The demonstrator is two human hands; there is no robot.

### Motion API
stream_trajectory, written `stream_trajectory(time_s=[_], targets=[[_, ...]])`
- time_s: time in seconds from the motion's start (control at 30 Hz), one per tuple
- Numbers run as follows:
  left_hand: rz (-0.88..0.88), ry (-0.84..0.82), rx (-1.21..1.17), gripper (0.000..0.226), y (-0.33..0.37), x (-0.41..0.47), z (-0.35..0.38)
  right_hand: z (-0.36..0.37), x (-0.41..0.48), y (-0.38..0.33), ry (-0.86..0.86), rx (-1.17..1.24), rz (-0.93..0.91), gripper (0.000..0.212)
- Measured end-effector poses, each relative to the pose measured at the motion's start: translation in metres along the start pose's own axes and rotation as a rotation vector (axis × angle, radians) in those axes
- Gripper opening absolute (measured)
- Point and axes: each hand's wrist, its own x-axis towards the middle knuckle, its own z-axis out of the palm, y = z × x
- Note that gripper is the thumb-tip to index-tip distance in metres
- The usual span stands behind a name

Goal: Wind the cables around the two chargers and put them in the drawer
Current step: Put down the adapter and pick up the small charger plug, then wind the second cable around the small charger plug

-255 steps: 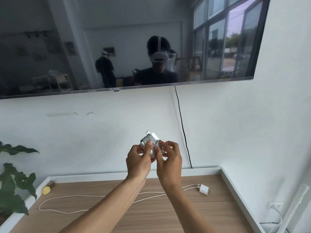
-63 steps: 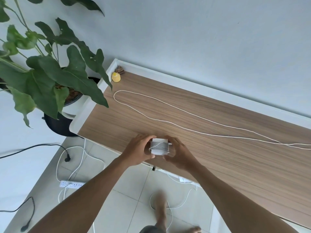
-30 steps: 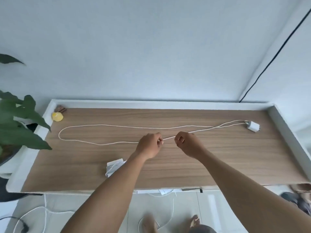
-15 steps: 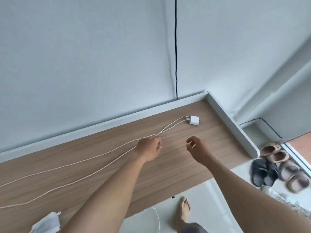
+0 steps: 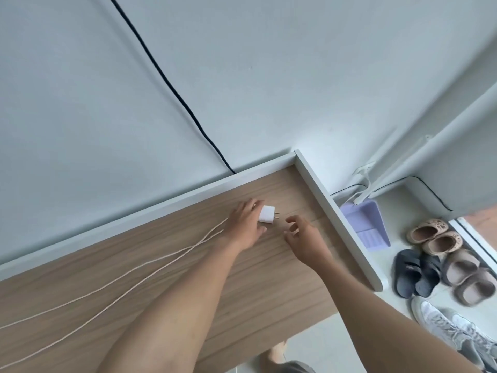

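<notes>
A small white charger [image 5: 266,214] with two prongs lies on the wooden tabletop [image 5: 166,267] near its far right corner. My left hand [image 5: 243,226] grips the charger's left end between fingers and thumb. Its pale cable [image 5: 129,279] runs in two strands from under that hand toward the lower left edge of the view. My right hand [image 5: 305,239] hovers just right of the charger, fingers loosely spread, holding nothing. The other, wound charger is out of view, and no drawer shows.
A raised white rim [image 5: 336,214] borders the table's back and right side. A black wire [image 5: 172,87] runs down the wall. On the floor to the right lie a purple dustpan [image 5: 367,224], several sandals [image 5: 435,238] and a grey sneaker [image 5: 457,329].
My left hand slid right along the cable and took hold of the charger. My right hand followed beside it. The view swung right, and the wound charger left the frame.
</notes>
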Motion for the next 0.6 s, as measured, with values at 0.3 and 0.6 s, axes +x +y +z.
stream_trajectory(time_s=[0.3,0.6], targets=[[-0.041,0.034,0.063,0.055,0.008,0.022,0.016,-0.010,0.017,0.011,-0.087,-0.008,0.038,0.024],[-0.322,0.145,-0.572,0.043,0.015,-0.004,-0.039,-0.007,0.008,-0.030,-0.173,0.205,0.111,0.028]])
